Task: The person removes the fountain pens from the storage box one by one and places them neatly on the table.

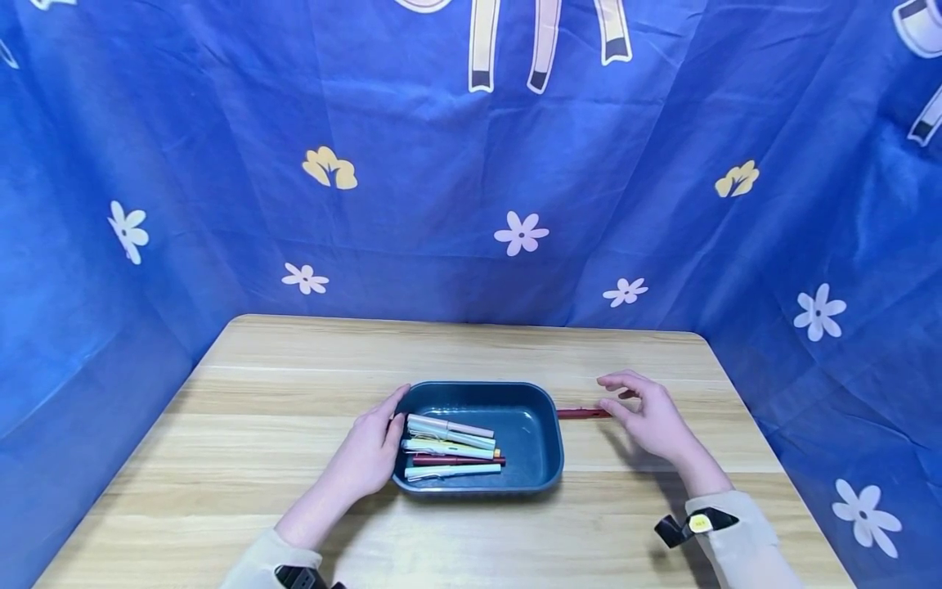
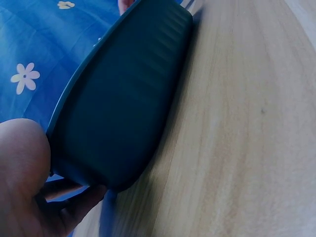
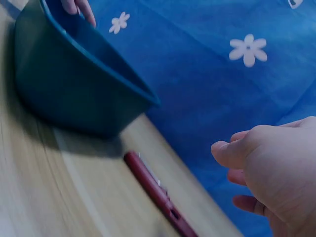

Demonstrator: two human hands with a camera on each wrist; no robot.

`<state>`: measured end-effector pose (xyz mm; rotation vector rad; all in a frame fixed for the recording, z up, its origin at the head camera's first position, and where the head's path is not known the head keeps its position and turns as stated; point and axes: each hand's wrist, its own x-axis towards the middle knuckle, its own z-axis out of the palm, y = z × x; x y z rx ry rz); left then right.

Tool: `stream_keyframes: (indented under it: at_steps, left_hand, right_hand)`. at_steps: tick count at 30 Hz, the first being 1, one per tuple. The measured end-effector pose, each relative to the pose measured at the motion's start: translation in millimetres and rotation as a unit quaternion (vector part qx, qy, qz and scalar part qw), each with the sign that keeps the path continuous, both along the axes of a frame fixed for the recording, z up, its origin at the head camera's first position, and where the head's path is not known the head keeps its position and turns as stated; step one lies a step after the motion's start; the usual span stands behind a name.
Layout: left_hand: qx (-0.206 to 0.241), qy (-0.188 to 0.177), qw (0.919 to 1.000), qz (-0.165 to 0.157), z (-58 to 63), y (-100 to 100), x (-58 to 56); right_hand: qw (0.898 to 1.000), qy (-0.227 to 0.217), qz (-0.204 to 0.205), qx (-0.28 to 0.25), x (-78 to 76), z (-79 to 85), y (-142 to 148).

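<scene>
A dark teal, rounded rectangular bin (image 1: 533,483) stands on the table with several pens (image 1: 450,446) lying in its left half. They are pale pink, pale blue, yellowish and dark red. At the bin's left end, my left hand (image 1: 370,450) grips the wall, its thumb over the rim and its fingers outside. The left wrist view shows fingers (image 2: 81,207) curled against the outer wall. To the right of the bin, a dark red pen (image 1: 581,414) with a clip lies on the table. Just above its right end hovers my right hand (image 1: 651,415), fingers loosely bent and holding nothing.
The wooden table (image 1: 309,360) has rounded back corners. Blue cloth (image 1: 412,237) printed with flowers hangs behind it and along both sides. A black strap with a yellow mark (image 1: 699,522) sits on the right sleeve.
</scene>
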<state>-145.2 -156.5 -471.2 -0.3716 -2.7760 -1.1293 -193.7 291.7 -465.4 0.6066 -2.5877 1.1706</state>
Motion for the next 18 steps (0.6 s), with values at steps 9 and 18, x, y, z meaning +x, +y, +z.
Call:
stream_keyframes:
  at_steps: [9, 18]
  left_hand:
    - [-0.001, -0.003, 1.0, 0.002, -0.3, -1, -0.2]
    - [-0.001, 0.003, 1.0, -0.001, 0.6, -1, 0.9]
  right_hand:
    - [0.999, 0.031, 0.032, -0.015, 7.5, 23.2, -21]
    - [0.996, 0.028, 0.063, -0.051, 14.8, 39.7, -44]
